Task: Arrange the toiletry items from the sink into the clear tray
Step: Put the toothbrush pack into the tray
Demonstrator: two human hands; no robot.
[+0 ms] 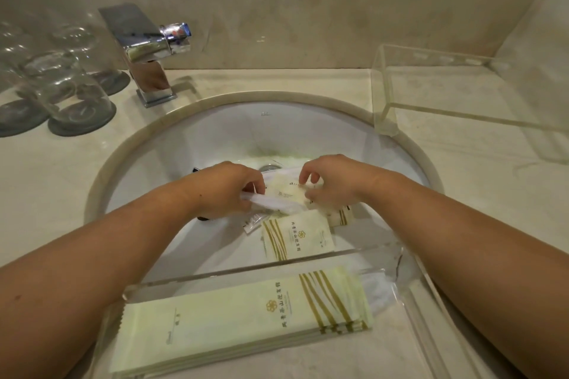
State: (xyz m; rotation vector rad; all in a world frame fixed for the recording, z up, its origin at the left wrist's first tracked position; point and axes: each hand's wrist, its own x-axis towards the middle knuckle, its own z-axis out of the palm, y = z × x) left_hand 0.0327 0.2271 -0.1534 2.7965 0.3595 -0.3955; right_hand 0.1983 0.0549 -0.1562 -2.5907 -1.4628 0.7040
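Head view: both hands (228,191) grip packets (284,192).

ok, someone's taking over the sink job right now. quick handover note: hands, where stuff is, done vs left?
Left hand: down in the sink, pinching the white end of a packet.
Right hand: on the same cream packet, fingers closed on its other end.
Clear tray: on the near counter edge, already holding a stack of long striped packets.
Left in the sink: the held packet, a striped packet below the hands, a small clear wrapper and a few pieces partly hidden under the hands.
Second clear tray back right: nothing visible in it.
Next, probably: lift the held packet into the near tray.
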